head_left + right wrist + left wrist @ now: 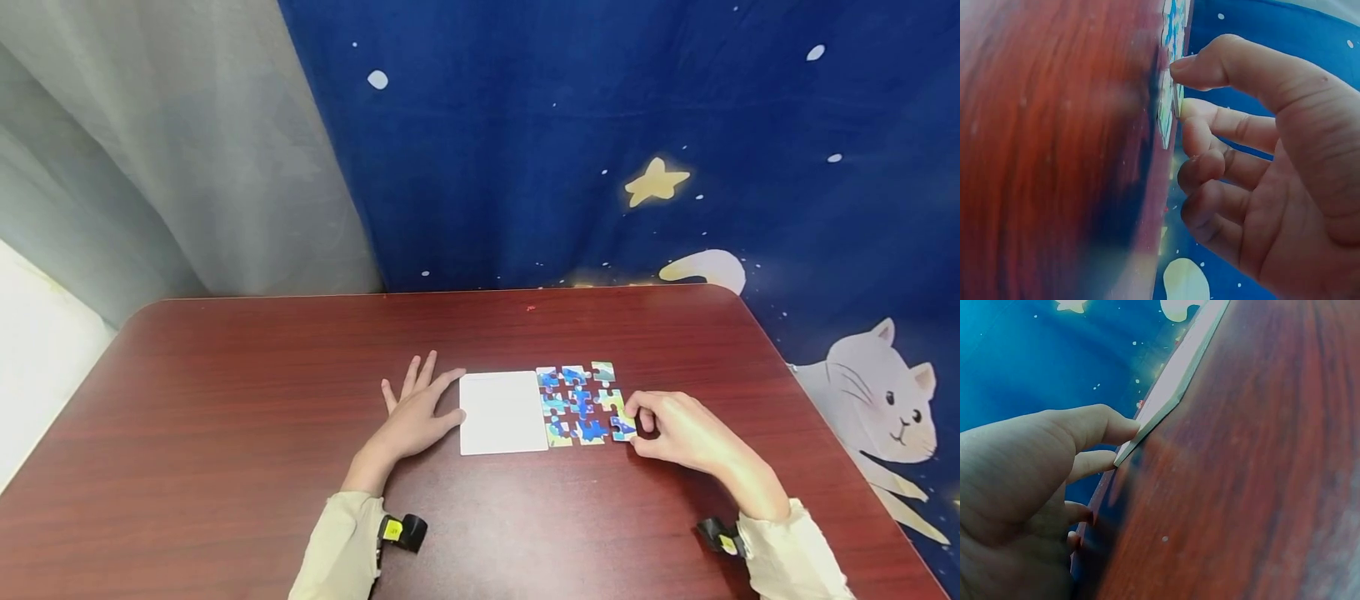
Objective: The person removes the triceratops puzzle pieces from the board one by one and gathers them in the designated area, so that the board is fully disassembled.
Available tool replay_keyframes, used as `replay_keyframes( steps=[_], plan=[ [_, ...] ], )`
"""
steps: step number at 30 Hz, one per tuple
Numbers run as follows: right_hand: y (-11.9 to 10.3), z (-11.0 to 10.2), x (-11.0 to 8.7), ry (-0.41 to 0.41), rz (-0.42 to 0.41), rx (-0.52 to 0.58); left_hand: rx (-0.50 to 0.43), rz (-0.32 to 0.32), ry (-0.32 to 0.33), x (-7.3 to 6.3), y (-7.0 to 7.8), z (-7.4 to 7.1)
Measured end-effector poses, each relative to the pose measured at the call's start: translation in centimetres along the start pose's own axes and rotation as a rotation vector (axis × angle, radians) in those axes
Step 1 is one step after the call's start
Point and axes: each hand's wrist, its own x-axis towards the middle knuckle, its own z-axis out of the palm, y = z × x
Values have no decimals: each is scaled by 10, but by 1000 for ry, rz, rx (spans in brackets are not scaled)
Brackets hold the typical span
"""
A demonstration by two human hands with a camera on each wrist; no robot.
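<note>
A white square board (503, 413) lies flat on the table, and its thickness shows as a pale edge (1163, 412) in the left wrist view. My left hand (418, 417) has its fingers spread, with thumb and index fingertips at the board's left edge. Against the board's right side are several jigsaw pieces (581, 403) in blue, green and yellow, laid in loose rows with small gaps. At the lower right of these, my right hand (686, 429) pinches a blue and yellow jigsaw piece (622, 428) between thumb and index finger. Its other fingers curl inward.
Everything lies on a reddish-brown wooden table (225, 417) with rounded far corners. Behind its far edge hang a grey curtain (210, 150) and a blue one (510, 150) printed with stars and a cat. Each wrist wears a black camera strap.
</note>
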Motion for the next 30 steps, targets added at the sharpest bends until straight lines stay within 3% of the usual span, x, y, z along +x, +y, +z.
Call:
replay_keyframes(
  steps=[9, 30],
  plan=[
    [-2, 0, -1, -49, 46, -5, 3, -6, -6, 1, 1, -1],
    [-4, -1, -1, -64, 50, 54, 5, -12, -1, -1, 1, 0]
  ],
)
